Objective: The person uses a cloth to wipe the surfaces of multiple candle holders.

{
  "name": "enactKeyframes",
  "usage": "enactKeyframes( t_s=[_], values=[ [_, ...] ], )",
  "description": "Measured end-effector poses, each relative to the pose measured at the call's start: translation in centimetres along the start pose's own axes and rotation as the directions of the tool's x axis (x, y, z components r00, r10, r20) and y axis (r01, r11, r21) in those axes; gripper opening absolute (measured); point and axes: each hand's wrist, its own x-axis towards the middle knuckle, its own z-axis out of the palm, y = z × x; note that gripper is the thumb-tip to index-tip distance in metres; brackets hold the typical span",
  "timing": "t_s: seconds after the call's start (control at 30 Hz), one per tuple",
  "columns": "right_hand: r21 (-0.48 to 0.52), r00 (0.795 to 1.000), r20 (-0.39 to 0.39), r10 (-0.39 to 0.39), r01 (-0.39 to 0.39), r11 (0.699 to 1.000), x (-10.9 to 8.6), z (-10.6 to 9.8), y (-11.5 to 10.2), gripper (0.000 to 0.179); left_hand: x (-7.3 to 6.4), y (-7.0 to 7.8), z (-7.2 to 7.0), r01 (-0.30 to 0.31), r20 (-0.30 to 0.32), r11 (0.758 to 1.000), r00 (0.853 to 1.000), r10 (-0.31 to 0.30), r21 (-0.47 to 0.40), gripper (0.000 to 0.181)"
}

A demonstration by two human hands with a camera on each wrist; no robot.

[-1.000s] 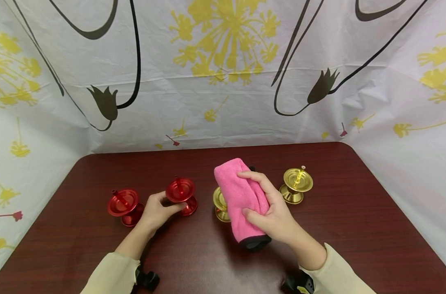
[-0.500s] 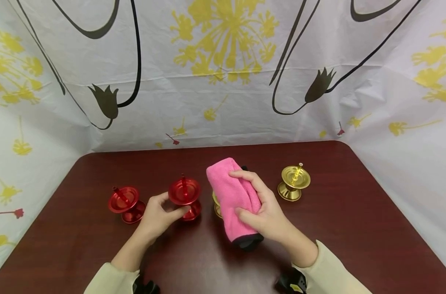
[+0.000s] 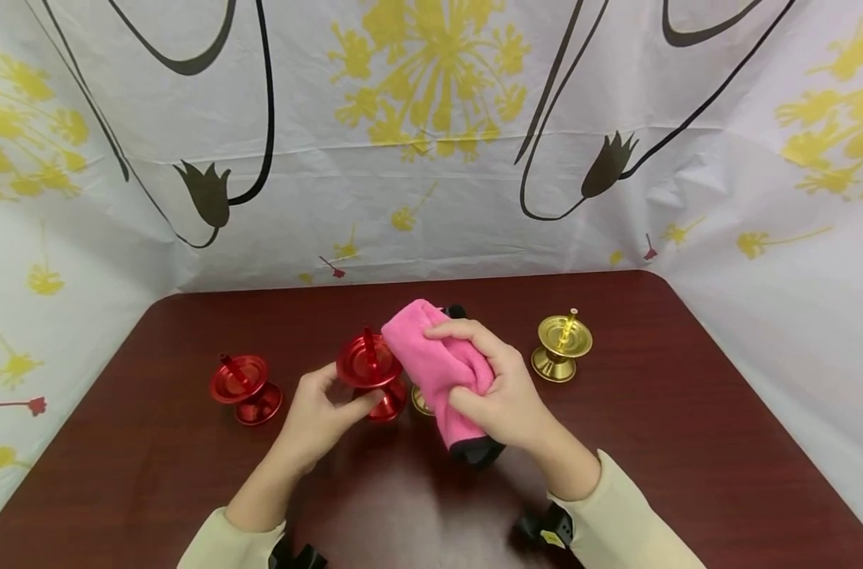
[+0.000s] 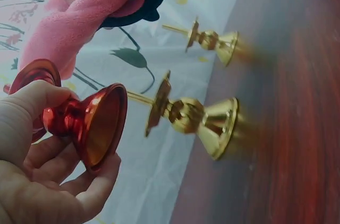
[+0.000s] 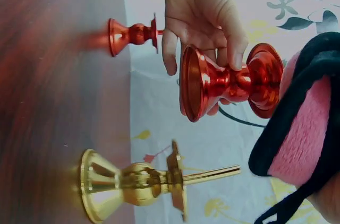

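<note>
My left hand grips a shiny red candle holder by its stem. In both wrist views the holder is lifted above the table, its hollow base showing. My right hand holds a folded pink cloth with black trim, thumb on the near side. One end of the cloth meets the rim of the red holder's dish. Behind the cloth stands a gold candle holder, mostly hidden in the head view but plain in the left wrist view.
A second red candle holder stands at the left on the dark wood table. Another gold candle holder is upright at the right. A white patterned curtain hangs behind and at both sides.
My left hand has moved right with the red candle holder. My right hand has brought the pink cloth left until it meets the holder's dish. The head view has shifted slightly.
</note>
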Motion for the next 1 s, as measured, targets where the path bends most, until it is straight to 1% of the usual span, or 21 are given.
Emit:
enactKeyframes(
  t_s=[0.1,0.23,0.33,0.43,0.53,0.63,0.7,0.77,0.83,0.9,1.0],
  values=[
    [-0.008,1.0,-0.013,-0.026,0.026,1.0,0.0,-0.3,-0.4,0.058,0.1,0.7,0.4,-0.012,-0.002,0.999,1.0,0.011,-0.042,0.039],
    [-0.029,0.998,-0.047,-0.036,0.034,0.999,0.0,-1.3,-1.0,0.057,0.2,1.8,1.0,-0.035,-0.006,0.995,0.999,0.035,-0.096,0.04],
    [-0.051,0.998,-0.036,-0.058,0.056,0.997,0.1,-2.0,-1.3,0.056,0.0,2.5,1.4,-0.044,-0.011,0.99,0.999,0.042,-0.135,0.041],
    [-0.07,0.995,0.004,-0.096,0.096,0.993,0.0,-2.4,-1.5,0.055,-0.3,2.8,1.7,-0.046,-0.011,0.989,0.999,0.045,-0.142,0.039],
    [-0.083,0.991,0.05,-0.125,0.128,0.988,-0.2,-2.6,-1.6,0.056,-0.5,2.9,1.7,-0.068,-0.016,0.994,0.998,0.066,-0.09,0.036],
    [-0.085,0.984,0.113,-0.138,0.147,0.985,0.0,-2.8,-1.5,0.057,-0.6,2.9,1.5,-0.107,-0.053,0.994,0.993,0.107,0.004,0.034],
    [-0.097,0.975,0.167,-0.144,0.162,0.982,0.1,-2.8,-1.4,0.057,-0.7,3.0,1.2,-0.13,-0.079,0.989,0.988,0.136,0.075,0.036],
    [-0.12,0.965,0.217,-0.148,0.177,0.977,0.1,-2.8,-1.2,0.056,-0.8,2.9,1.1,-0.152,-0.095,0.978,0.981,0.167,0.145,0.038],
    [-0.144,0.958,0.244,-0.152,0.191,0.971,0.0,-2.6,-1.1,0.055,-0.9,2.8,1.0,-0.172,-0.1,0.966,0.976,0.194,0.192,0.04],
    [-0.162,0.96,0.237,-0.147,0.188,0.969,-0.1,-2.3,-1.0,0.054,-0.9,2.8,1.0,-0.195,-0.1,0.957,0.97,0.22,0.216,0.04],
    [-0.165,0.977,0.17,-0.127,0.156,0.974,-0.1,-1.5,-0.9,0.056,-0.8,2.8,1.0,-0.214,-0.113,0.954,0.964,0.241,0.212,0.039]
  ],
)
